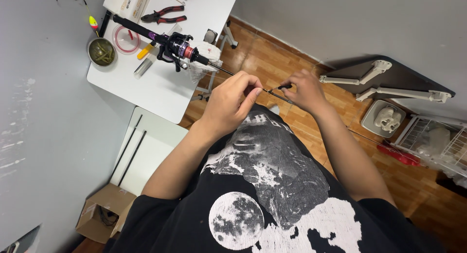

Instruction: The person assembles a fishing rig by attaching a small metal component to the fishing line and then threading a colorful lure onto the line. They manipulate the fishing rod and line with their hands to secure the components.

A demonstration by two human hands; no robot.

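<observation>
Black moon-print T-shirt [272, 204] nearest the lens. Above it, left hand [228, 104] pinching thin fishing rod [221, 68] blank between thumb and forefinger; right hand [304, 90] gripping small dark guide or tip piece just beside. Rod butt and spinning reel [176, 46] resting on white table [155, 90], tip over wooden floor. Risk, likely: slim blank bent or snapped by uneven pull; reel dragged off table edge. Pale rectangular package [127, 2] at table's far edge; brown cardboard box [102, 211] open on floor, lower left.

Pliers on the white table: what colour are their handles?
Red and black, on the pliers, seen in the head view.
</observation>
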